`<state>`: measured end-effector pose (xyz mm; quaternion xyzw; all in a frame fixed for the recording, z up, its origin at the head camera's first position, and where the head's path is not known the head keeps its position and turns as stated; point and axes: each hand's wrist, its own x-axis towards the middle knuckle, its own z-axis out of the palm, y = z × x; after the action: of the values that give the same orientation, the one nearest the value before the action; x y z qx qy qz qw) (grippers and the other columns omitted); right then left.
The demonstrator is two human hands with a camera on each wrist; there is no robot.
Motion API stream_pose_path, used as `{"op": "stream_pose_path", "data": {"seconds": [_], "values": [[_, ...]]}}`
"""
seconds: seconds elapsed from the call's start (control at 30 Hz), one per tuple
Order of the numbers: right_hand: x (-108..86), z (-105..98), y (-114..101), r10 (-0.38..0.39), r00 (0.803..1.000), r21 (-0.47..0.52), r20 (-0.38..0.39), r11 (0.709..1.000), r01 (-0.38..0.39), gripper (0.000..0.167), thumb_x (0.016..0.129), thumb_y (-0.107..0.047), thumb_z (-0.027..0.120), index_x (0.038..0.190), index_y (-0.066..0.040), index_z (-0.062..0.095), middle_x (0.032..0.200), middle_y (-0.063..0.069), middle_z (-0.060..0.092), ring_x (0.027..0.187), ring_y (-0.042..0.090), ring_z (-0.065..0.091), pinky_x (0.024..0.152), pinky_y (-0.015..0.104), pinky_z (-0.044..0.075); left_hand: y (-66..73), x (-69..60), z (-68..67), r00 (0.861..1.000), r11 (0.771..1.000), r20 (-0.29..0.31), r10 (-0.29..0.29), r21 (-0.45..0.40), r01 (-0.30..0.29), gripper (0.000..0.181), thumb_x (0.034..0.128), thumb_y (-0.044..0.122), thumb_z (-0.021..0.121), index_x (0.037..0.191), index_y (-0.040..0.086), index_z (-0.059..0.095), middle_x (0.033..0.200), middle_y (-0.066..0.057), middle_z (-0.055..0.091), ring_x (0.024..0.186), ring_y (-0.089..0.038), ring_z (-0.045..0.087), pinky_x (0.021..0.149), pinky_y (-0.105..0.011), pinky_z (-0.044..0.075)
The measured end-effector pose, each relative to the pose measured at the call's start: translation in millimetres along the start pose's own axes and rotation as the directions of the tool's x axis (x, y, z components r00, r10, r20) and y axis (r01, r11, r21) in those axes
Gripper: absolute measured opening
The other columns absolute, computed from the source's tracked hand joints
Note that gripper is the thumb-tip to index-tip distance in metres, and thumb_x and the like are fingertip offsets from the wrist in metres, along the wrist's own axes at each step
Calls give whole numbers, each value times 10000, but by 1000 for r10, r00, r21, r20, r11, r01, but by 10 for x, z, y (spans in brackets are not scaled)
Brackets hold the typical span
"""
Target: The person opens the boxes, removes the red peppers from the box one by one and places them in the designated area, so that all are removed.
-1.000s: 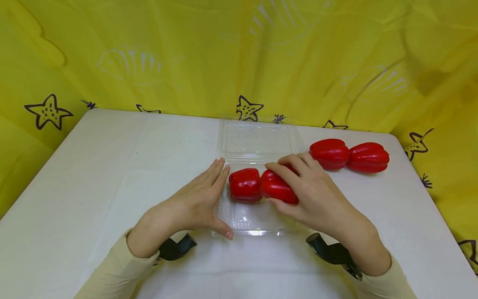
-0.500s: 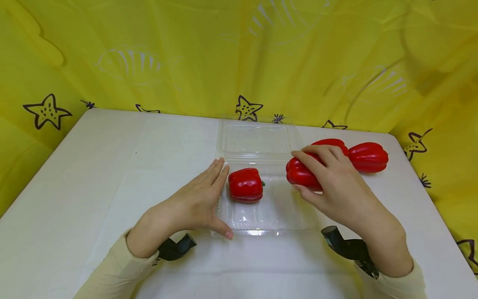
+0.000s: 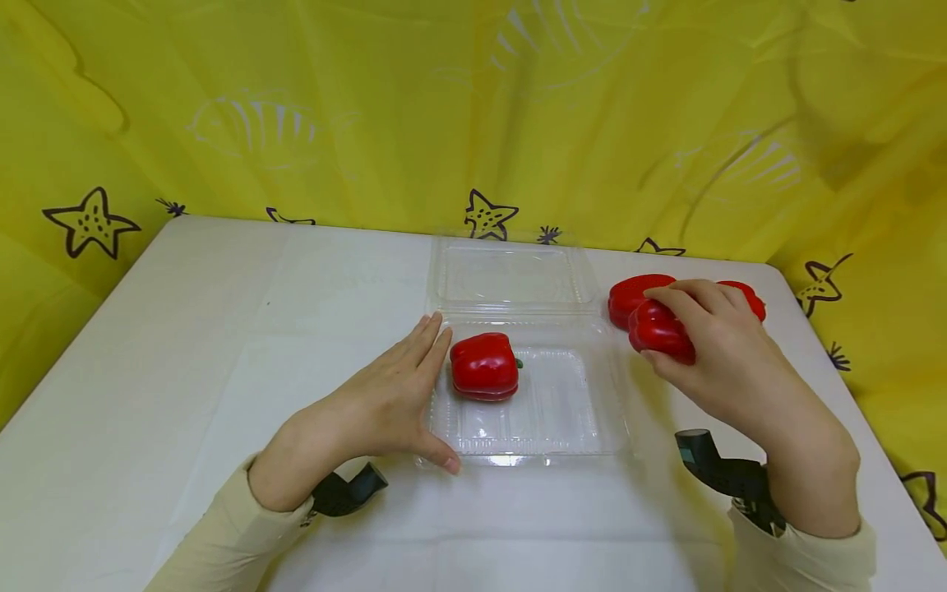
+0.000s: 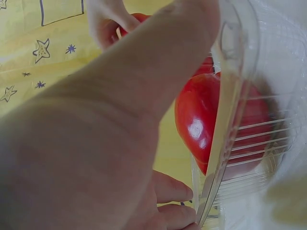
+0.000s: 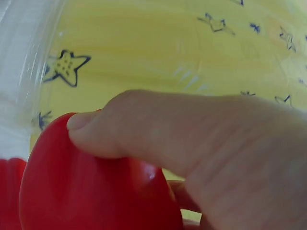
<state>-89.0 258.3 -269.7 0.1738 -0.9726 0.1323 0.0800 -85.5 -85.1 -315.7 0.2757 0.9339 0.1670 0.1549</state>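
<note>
One red bell pepper (image 3: 484, 367) with a short green stem lies in the left part of a clear plastic clamshell box (image 3: 562, 403), whose lid is folded back. My left hand (image 3: 370, 411) rests along the box's left edge, fingers straight and thumb at the front corner. Right of the box, my right hand (image 3: 728, 362) grips another red bell pepper (image 3: 661, 330) between thumb and fingers. In the right wrist view the thumb presses on this held pepper (image 5: 96, 177). Just behind it are two more peppers, one on the left (image 3: 635, 298) and one mostly covered by the hand (image 3: 747, 299).
The box lid (image 3: 514, 277) lies flat toward the back of the white table (image 3: 296, 312). A yellow printed curtain (image 3: 414, 123) hangs behind and beside the table. Each wrist carries a black camera mount, such as the right one (image 3: 728, 477).
My right hand has lifted its pepper out of the box and carried it right, toward the two peppers there. The other pepper stays in the box; my left hand has not moved.
</note>
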Motion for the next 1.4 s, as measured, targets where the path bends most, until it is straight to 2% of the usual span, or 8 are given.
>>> {"op": "stream_pose_path", "data": {"seconds": [0.2,0.4,0.5,0.73,0.97,1.2,1.4], "values": [[27,41,120,60,995,-4,82,998,-59,666,770,-148,837,1336,12,526,1294,267,512,1203,500,379,785,668,539,0,-13,-7,1000,1000,10,-9,-1,9,1384,600,631,866,1565,-36,132,1664,-203,47,1554,-340,19,1249,-464,163],[68,94,171,110,977,3,181,994,-112,694,791,-182,826,1372,10,498,1324,295,483,1230,515,362,816,661,537,-11,-18,-28,1000,1000,24,2,14,-2,1365,624,649,842,1568,-27,124,1666,-196,36,1555,-329,10,1253,-467,149],[85,110,194,140,962,1,235,990,-144,728,791,-188,825,1396,11,472,1344,317,458,1234,528,357,824,664,535,-28,-21,-38,999,1000,36,9,21,-10,1348,641,650,830,1574,-13,117,1670,-181,30,1557,-317,7,1255,-467,143],[129,162,242,185,912,-5,366,980,-197,784,791,-256,830,1419,10,444,1377,335,421,1230,539,351,814,638,552,-53,-32,-66,999,1000,47,11,25,-12,1336,648,635,828,1575,-12,115,1672,-171,40,1558,-315,23,1257,-470,141],[155,234,261,210,881,-23,424,975,-221,788,763,-266,849,1399,4,470,1349,330,454,1201,533,384,775,592,579,-72,-66,-100,998,999,63,1,40,-3,1323,656,622,827,1573,-17,119,1669,-179,51,1555,-330,42,1255,-485,149],[201,298,285,196,876,-35,440,979,-201,752,762,-283,847,1367,-1,501,1306,310,502,1168,511,433,793,578,579,-95,-87,-134,997,999,71,-9,34,7,1303,657,590,838,1571,-19,136,1670,-174,66,1555,-331,49,1253,-488,154],[207,372,304,191,851,-33,489,979,-201,783,736,-321,852,1372,-18,509,1295,297,523,1156,506,453,802,576,577,-76,-92,-121,998,1000,67,-14,5,14,1321,651,607,838,1579,3,118,1671,-177,41,1557,-328,25,1255,-521,114]]}}
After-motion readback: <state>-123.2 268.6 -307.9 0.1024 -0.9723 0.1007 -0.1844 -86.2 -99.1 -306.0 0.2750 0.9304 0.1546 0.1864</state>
